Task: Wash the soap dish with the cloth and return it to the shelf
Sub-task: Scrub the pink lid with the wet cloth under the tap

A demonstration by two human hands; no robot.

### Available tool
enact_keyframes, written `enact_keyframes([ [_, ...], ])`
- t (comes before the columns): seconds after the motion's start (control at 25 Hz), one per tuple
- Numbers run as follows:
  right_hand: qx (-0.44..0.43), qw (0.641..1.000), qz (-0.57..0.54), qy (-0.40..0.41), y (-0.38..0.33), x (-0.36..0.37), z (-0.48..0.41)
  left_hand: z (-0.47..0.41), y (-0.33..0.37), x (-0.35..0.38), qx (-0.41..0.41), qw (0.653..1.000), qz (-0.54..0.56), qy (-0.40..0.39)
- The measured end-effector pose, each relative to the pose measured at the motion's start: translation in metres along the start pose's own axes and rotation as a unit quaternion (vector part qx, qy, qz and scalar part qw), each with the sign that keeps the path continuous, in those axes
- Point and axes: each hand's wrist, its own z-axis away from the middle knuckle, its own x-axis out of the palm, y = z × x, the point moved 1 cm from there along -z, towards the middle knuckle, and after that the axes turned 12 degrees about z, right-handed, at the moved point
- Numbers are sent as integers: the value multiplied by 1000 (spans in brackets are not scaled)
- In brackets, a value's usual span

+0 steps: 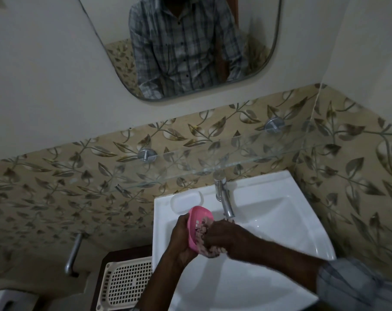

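Left grip (179,237): soap dish (196,223) tilted upright

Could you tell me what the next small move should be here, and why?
Probably keep rubbing: the left hand holds the pink soap dish tilted over the sink just below the tap, and the right hand presses the cloth into it. The glass shelf waits above.

Head camera looks steeply down, close over sink (280,221).
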Motion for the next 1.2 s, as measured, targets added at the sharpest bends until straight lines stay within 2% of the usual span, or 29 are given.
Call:
enact_keyframes([
  [0.04, -53, 996, 72, 4, 17, -6, 1, 2, 0, -3, -34, 999, 30, -20],
  [0.08, -62, 991, 112, 26, 28, -13, 0, 3, 0, -3, -59, 996, 56, -35],
  [0.16, -23, 992, 100, 74, 27, -13, -1, 0, 1, -4, -93, 989, 98, -56],
  [0.32, -133, 986, 103, -4, 14, 7, 13, 3, -8, 0, -109, 990, 30, -80],
  [0.4, -67, 987, 149, -1, 25, 8, 5, 1, -13, 6, -75, 992, 68, -82],
  [0.44, 0, 984, 179, 0, 22, 14, -1, 0, -14, 10, -50, 991, 92, -87],
  [0.52, 205, 962, 178, -38, -8, 17, -16, -9, -12, 13, 8, 995, 63, -74],
  [0.56, 275, 947, 160, -52, -25, 17, -24, -16, -14, 10, 46, 998, 27, -37],
  [0.64, 375, 917, 98, -98, -40, 6, -40, -25, -21, -3, 118, 991, -38, 58],
  [0.68, 398, 906, 41, -139, -38, 0, -42, -26, -22, -8, 134, 987, -57, 70],
  [0.72, 433, 886, -76, -146, -32, -6, -41, -27, -22, -12, 138, 986, -65, 65],
  [0.76, 480, 845, -209, -107, -22, -15, -38, -25, -19, -15, 138, 987, -63, 51],
  [0.8, 522, 786, -328, -45, -12, -23, -34, -23, -14, -16, 138, 987, -73, 33],
  [0.84, 547, 728, -412, 10, -1, -27, -27, -21, -8, -14, 150, 983, -102, 17],
  [0.88, 557, 697, -447, 58, 11, -32, -20, -21, -3, -14, 176, 974, -140, 5],
  [0.92, 559, 697, -438, 97, 19, -34, -13, -20, -1, -15, 214, 959, -187, 8],
  [0.96, 546, 714, -417, 132, 23, -35, -10, -19, 0, -16, 246, 941, -231, 25],
  [1.04, 515, 777, -317, 176, 18, -30, -14, -17, -5, -17, 290, 911, -292, 35],
  [1.12, 433, 862, -195, 174, -2, -15, -25, -12, -15, -9, 315, 886, -340, 0],
  [1.2, 269, 958, -30, 90, -11, 9, -28, -6, -22, -2, 331, 873, -358, -14],
])
